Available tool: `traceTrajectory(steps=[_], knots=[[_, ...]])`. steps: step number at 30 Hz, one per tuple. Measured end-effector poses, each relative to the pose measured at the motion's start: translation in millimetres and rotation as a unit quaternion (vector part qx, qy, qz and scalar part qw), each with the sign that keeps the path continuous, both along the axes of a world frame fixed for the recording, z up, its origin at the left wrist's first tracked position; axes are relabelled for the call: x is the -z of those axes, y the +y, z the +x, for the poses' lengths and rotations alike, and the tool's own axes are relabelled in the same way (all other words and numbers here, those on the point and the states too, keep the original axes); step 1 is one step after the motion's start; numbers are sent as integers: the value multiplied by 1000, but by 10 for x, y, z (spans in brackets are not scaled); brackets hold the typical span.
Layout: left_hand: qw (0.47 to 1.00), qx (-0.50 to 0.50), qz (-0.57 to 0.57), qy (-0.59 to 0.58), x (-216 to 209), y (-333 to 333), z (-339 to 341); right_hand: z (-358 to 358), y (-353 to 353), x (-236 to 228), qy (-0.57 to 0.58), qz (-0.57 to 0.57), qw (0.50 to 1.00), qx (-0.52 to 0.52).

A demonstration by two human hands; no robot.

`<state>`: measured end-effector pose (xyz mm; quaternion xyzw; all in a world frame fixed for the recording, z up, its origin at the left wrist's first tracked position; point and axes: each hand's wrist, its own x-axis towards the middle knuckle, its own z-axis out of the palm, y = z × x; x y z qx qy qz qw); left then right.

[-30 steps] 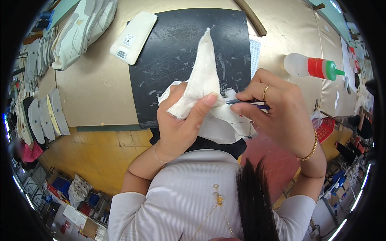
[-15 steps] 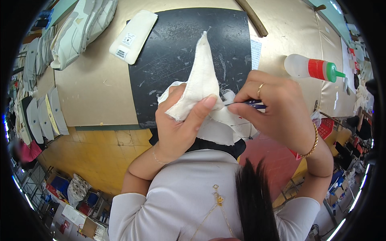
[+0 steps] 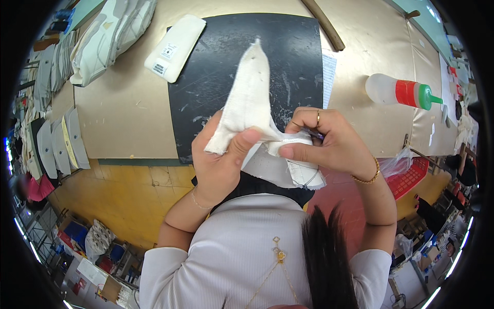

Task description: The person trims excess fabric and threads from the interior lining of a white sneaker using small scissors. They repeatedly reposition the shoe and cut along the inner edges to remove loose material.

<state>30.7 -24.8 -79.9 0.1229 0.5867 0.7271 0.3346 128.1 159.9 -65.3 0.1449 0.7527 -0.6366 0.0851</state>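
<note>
A white sewn fabric piece (image 3: 248,87) with frayed edges rises to a narrow point above a black board. My left hand (image 3: 221,154) is closed around its lower left part, thumb pressed on the cloth. My right hand (image 3: 329,139) pinches the same piece at its right side, fingers curled in. A dark blue tool, only partly visible, is tucked behind my right fingers; its kind is hidden. Below the right hand, a flap of the white fabric hangs down with a loose thread near its edge.
The black board (image 3: 206,62) lies on a beige-covered table. A white padded piece with labels (image 3: 175,49) rests at its upper left. A glue bottle with green cap (image 3: 404,92) lies to the right, a wooden stick (image 3: 324,23) beyond. Red basket (image 3: 409,177) stands lower right.
My right hand has moved down and now grips the fabric's right side. The dark tool is more hidden. The fabric's point has tilted slightly left, and its right flap is spread out.
</note>
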Motion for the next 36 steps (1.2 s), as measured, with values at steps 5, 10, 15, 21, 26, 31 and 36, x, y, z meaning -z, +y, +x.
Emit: traceTrajectory(steps=[5, 10, 15, 21, 26, 31, 36], knots=[[998, -42, 11, -48, 50, -12, -68, 40, 16, 51, -46, -49, 998, 16], [999, -27, 24, -3, 79, 57, -31, 58, 37, 29, -2, 50, 998, 41], [997, -14, 2, 72, 66, 56, -5, 104, -34, -218, 93, 273, 950, 119], [997, -10, 1, 70, 46, 82, 43, 94, -26, -488, 28, 340, 940, 13], [998, -15, 17, 51, 35, 103, 53, -18, -26, -583, 1, 397, 917, -41], [999, -7, 22, 34, 27, 106, 44, -101, -37, -646, -14, 423, 904, -66], [1000, -4, 11, 20, 1, 125, 44, -159, -59, -689, -36, 445, 891, -82]])
